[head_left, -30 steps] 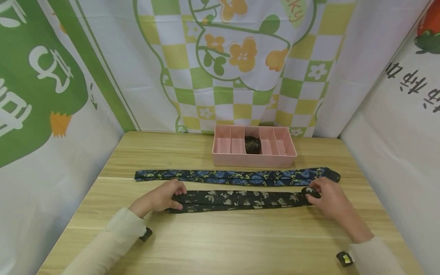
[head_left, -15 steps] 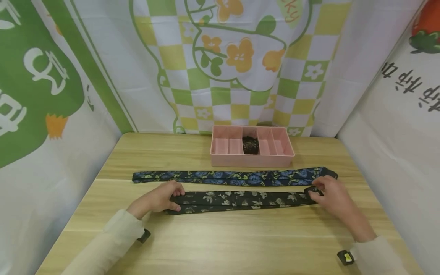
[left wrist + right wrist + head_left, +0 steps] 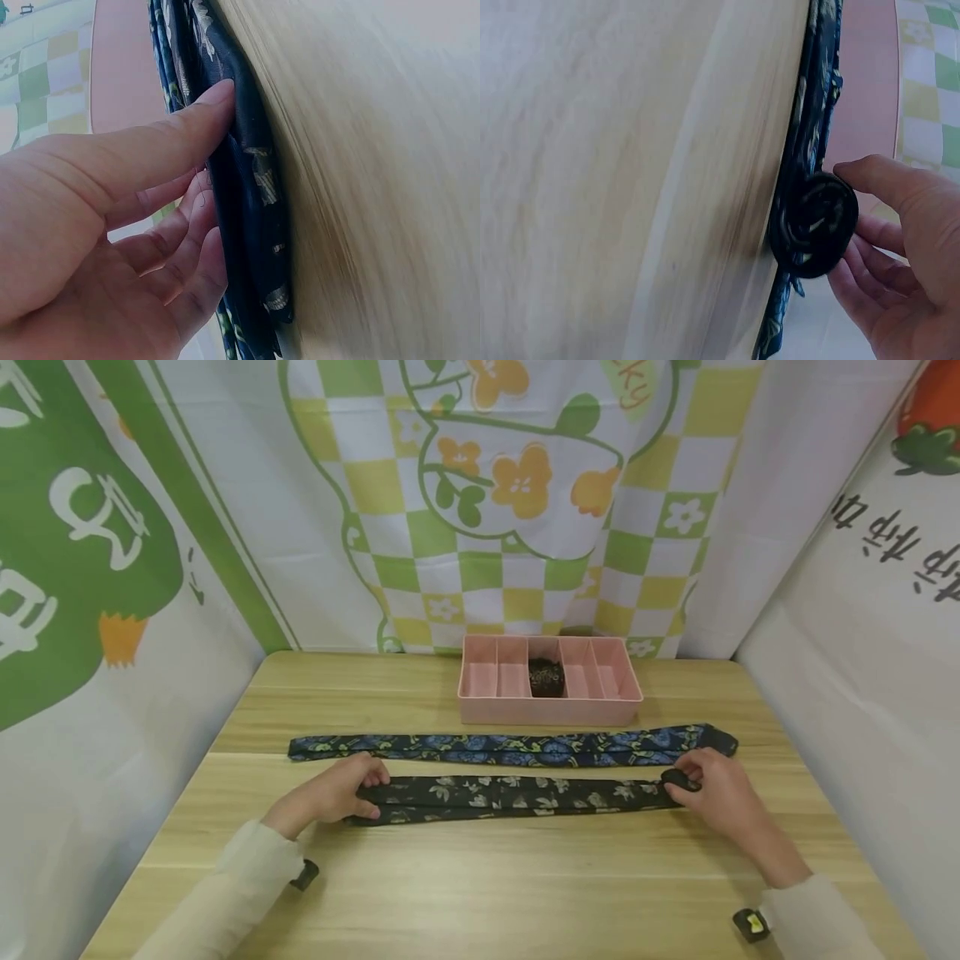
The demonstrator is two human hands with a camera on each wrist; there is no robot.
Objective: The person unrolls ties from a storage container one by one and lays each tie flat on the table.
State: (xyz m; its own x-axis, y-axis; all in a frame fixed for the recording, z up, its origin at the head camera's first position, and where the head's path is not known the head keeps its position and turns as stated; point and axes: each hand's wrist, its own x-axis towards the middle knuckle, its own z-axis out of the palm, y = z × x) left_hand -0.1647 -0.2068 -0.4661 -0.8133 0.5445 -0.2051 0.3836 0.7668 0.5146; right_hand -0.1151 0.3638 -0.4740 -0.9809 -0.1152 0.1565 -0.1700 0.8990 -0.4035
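A black necktie (image 3: 517,795) with pale flowers lies lengthwise across the table, its right end wound into a small coil (image 3: 815,223). My left hand (image 3: 341,787) holds the flat left end, thumb on top and fingers at the far edge, as the left wrist view shows. At the other end, my right hand (image 3: 720,793) grips the coil between thumb and fingers; its spiral side faces the right wrist camera. Just behind runs a second necktie (image 3: 487,748), dark with blue and yellow flowers, laid out straight. The right fingers come close to its wide end.
Behind the ties stands a pink box (image 3: 551,710) with several compartments. In its middle one sits a dark patterned roll (image 3: 547,677). Printed cloth (image 3: 480,568) hangs behind the wooden table (image 3: 510,885) and on both sides.
My left hand has slid a little to the left, and the black necktie has shifted left with it. The right fingers have shifted around the coil. The blue-flowered necktie stays put.
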